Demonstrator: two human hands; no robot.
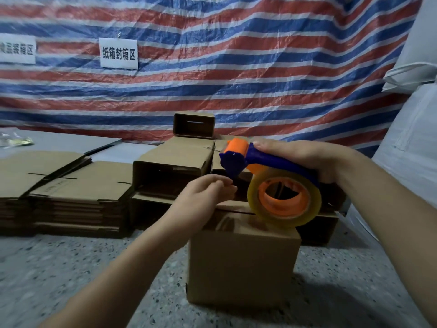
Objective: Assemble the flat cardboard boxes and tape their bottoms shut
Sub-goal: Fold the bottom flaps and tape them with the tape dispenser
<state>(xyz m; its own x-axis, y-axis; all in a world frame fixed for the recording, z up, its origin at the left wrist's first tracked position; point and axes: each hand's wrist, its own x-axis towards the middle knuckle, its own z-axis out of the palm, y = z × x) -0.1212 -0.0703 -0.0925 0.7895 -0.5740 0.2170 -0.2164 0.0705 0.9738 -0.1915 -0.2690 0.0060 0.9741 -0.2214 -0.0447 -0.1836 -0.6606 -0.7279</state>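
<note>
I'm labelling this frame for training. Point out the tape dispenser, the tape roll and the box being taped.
tape dispenser [272, 159], head view, blue handle.
tape roll [314, 197], head view, clear outer band.
box [241, 263], head view, front wall.

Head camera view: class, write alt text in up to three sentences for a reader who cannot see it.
A person's right hand holds a blue and orange tape dispenser above an assembled cardboard box on a speckled floor, while the left hand pinches at the tape near its blade. Stacks of flat boxes lie to the left, before a striped tarpaulin.
</note>
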